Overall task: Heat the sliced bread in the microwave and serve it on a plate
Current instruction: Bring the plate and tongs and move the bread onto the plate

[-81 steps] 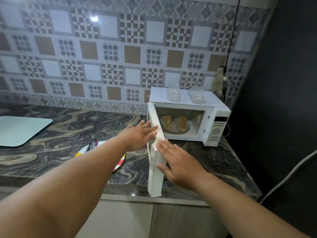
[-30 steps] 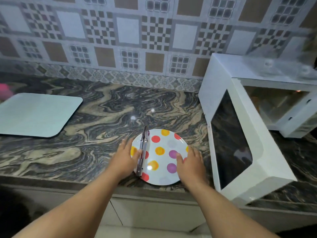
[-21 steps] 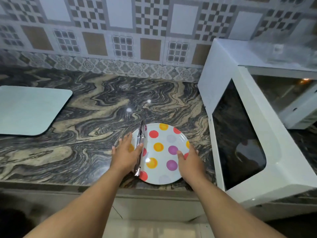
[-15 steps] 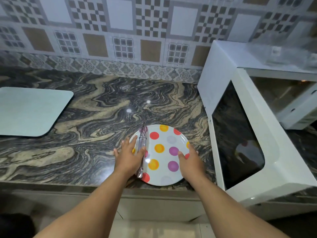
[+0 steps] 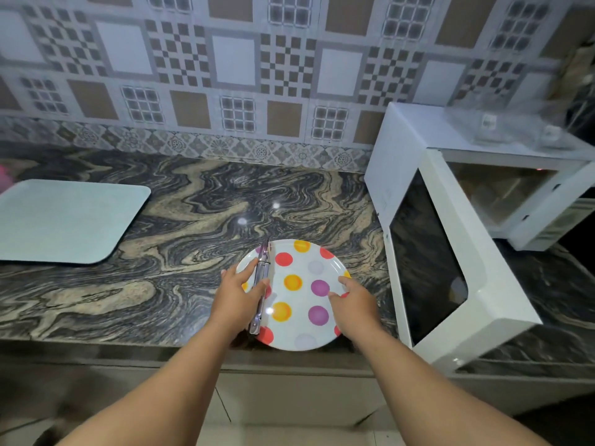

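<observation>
two hands on the dotted plate

both of your hands sit low in the centre of the frame, one at each side of the plate (image 5: 299, 294). your left hand (image 5: 236, 292) lies over the plate's left rim with its fingers spread and flat; its thumb presses against the metal tongs (image 5: 260, 291), which lie lengthwise across the left part of the plate. nothing is closed inside that hand, so read it as released and resting. your right hand (image 5: 351, 300) covers the plate's right rim, fingers loosely extended over the dots, also not clenched on anything you can see; whether the fingertips hook under the rim cannot be told.

the plate rests on the marbled counter (image 5: 180, 226), close to its front edge, and carries no bread. the microwave (image 5: 402, 146) stands at the right of the frame, its door (image 5: 450, 268) swung wide toward you, just beside the plate. the cavity (image 5: 502, 191) shows in the upper right, but it is blurred and the bread inside cannot be made out clearly. a pale cutting board (image 5: 64, 220) lies at the left of the frame, well apart from the plate. patterned tiles (image 5: 235, 66) fill the top of the frame.
</observation>
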